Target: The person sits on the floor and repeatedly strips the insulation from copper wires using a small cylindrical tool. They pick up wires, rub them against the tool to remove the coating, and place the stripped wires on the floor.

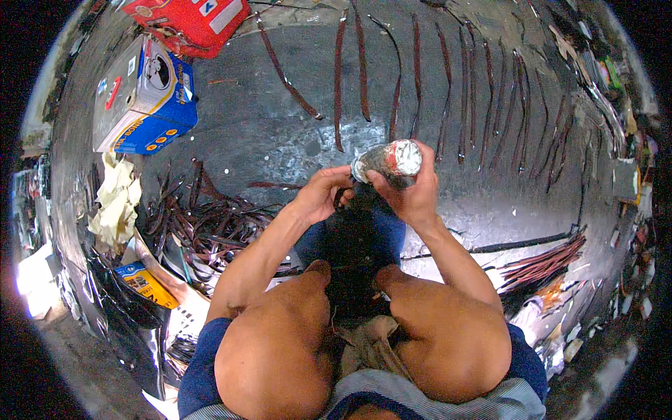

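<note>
The person squats over a dark, worn floor (280, 133), knees spread wide at the lower edge of the view. Open floor lies just ahead of the hands, a bare scuffed patch between the row of strips and the knees; to either side the room is tighter.

A row of long, thin dark brown strips (462, 91) is laid out side by side across the far floor, mostly straight, some bowed, with narrow gaps between them. A loose tangled heap of the same strips (217, 224) lies at the person's left, beside crumpled yellowish paper (115, 203). A tidier bundle of strips (546, 262) lies at the right, near scraps along the wall. A blue and grey cardboard box (143, 98) and a red box (192, 21) sit far left, well apart from the hands.

The right hand (413, 192) is raised, fingers wrapped closed around a small cylindrical jar (388, 161), shiny, with a pale round end turned up and to the right; it is held tilted in mid-air above the gap between the knees. The left hand (322, 196) is bent at the wrist, its fingers curled toward the jar's lower end and touching or just beside it; whether they pinch anything cannot be told.
</note>
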Tool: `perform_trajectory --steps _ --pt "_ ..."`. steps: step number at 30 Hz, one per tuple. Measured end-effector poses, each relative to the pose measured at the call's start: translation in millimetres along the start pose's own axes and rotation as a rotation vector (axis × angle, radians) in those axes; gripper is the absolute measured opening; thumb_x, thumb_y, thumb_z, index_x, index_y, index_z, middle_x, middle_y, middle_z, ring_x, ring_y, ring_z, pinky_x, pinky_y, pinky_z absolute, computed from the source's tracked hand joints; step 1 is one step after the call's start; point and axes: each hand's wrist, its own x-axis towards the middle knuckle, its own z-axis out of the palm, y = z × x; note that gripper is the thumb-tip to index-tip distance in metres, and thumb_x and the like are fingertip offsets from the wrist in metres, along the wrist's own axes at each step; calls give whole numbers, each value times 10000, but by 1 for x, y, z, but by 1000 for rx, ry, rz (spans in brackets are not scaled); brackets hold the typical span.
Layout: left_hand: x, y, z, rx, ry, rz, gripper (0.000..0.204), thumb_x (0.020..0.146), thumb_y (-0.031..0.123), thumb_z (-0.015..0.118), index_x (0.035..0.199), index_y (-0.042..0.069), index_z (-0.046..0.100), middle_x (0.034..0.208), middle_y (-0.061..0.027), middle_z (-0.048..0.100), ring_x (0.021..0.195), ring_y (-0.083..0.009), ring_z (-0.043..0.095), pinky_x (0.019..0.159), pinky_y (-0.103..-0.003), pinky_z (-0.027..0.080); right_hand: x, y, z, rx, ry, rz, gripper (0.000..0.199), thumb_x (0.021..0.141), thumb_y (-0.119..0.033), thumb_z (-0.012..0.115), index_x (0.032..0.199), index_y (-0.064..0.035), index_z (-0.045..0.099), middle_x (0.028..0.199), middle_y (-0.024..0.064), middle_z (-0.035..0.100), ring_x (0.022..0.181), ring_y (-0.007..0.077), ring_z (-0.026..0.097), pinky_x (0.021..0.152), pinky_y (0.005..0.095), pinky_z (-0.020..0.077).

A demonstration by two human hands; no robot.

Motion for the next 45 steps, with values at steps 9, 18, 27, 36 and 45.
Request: perform_trajectory --steps 9,18,27,36,45 --pt "15 16 4 492 -11 -4 316 879 109 650 1164 -27 660 884 -68 696 615 -100 592 517 -237 484 -5 76 -47 95 274 220 639 768 -207 868 1245 -28 482 1061 127 670 963 199 673 800 321 570" --pt "86 17 -15 1006 323 35 118 814 145 761 846 31 753 707 -16 678 579 -105 563 532 -281 446 2 77 -23 141 153 250 707 764 -239 865 1301 -57 442 1135 157 667 980 240 692 766 369 609" --pt "82 8 -10 1415 421 436 274 723 12 698 993 40 735 912 -133 732 862 -320 708 808 -384 557 -2 86 15 -425 31 -206 657 742 -317 866 1219 -31 518 998 207 679 910 408 681 754 441 565" --pt "37 3 30 1282 -105 712 836 623 -43 734 1409 79 476 1408 -133 536 1359 -312 473 1152 -408 359 -5 70 13 -413 -191 -67 578 777 -221 780 1246 -38 495 1113 206 624 1034 424 625 857 480 536" --pt "53 -4 28 1372 124 718 581 724 102 857 1218 80 550 1137 -162 676 1089 -330 661 900 -402 530 -1 103 -2 -218 -216 215 457 807 -122 720 1219 -59 534 1085 175 685 1010 344 675 861 414 540"
